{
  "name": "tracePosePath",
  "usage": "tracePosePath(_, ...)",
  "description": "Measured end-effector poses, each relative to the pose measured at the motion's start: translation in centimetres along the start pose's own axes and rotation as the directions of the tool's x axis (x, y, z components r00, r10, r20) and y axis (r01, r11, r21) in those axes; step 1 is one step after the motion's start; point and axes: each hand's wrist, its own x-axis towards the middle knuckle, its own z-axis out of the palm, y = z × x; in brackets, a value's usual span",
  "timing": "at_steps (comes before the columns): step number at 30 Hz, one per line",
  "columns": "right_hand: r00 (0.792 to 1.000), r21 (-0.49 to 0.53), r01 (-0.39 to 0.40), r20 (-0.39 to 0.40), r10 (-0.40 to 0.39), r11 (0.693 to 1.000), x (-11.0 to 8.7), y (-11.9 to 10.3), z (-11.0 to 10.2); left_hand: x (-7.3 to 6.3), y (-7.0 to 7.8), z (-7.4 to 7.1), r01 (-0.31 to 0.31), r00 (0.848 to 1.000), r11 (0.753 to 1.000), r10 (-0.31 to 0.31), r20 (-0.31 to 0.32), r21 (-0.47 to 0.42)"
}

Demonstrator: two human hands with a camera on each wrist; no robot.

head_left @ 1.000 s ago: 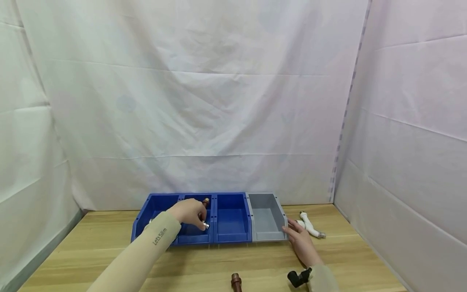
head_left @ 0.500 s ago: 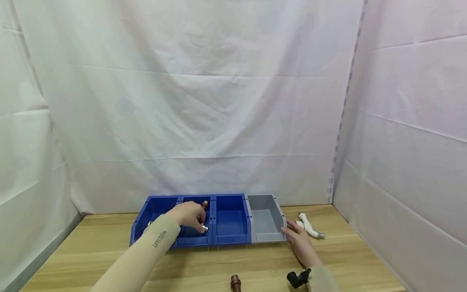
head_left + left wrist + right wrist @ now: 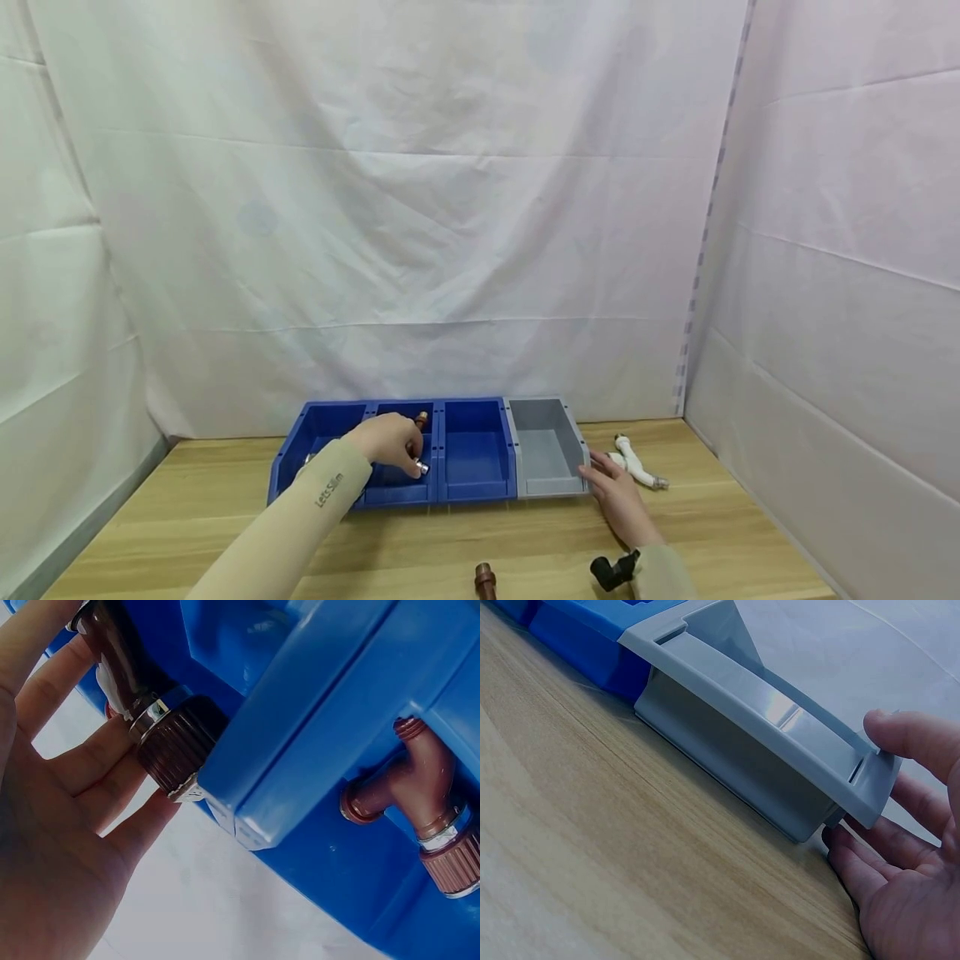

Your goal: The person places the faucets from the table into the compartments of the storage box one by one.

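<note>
My left hand (image 3: 386, 439) reaches into the second blue bin from the left and pinches a dark brown pipe fitting (image 3: 180, 742) with a ribbed collar and metal ring. Its shiny end (image 3: 422, 467) shows below my fingertips; the back of the hand hides much of it in the head view. A similar branched brown fitting (image 3: 420, 784) lies in the neighbouring blue bin, past the divider. At the right end of the row, my right hand (image 3: 621, 502) grips the front corner of the grey bin (image 3: 727, 757), thumb on the rim and fingers beneath.
A third blue bin (image 3: 477, 490) stands between my hands. To the right of the grey bin, a white fitting (image 3: 636, 467) lies on the wooden table (image 3: 420, 550). Nearer me are a brown fitting (image 3: 485, 579) and a black elbow-shaped piece (image 3: 611, 573), beside my right sleeve.
Over the last second my left hand has dipped slightly deeper into the second bin with the fitting. The right hand keeps its grip on the grey bin.
</note>
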Motion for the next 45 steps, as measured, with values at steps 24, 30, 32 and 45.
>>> tracePosePath(24, 0.999, 0.030, 0.018, 0.035, -0.019, 0.999, -0.2, -0.7, -0.1, 0.7, -0.3, 0.2, 0.019, 1.000, 1.000, -0.019, 0.013, 0.021)
tracePosePath(30, 0.999, 0.011, -0.001, 0.037, 0.000, 1.000, -0.4, -0.4, -0.4, 0.4, 0.0, 0.6, 0.025, 0.999, 1.000, -0.026, 0.033, 0.015)
tracePosePath(32, 0.999, 0.005, -0.001, 0.039, 0.001, 1.000, -0.5, -0.3, -0.4, 0.2, 0.1, 0.6, 0.021, 0.999, 1.000, -0.021, 0.035, 0.011)
tracePosePath(45, 0.999, 0.013, 0.015, 0.039, -0.015, 1.000, -0.7, -0.4, -0.3, 0.3, -0.3, 1.3, 0.008, 0.999, 1.000, -0.008, 0.031, 0.013)
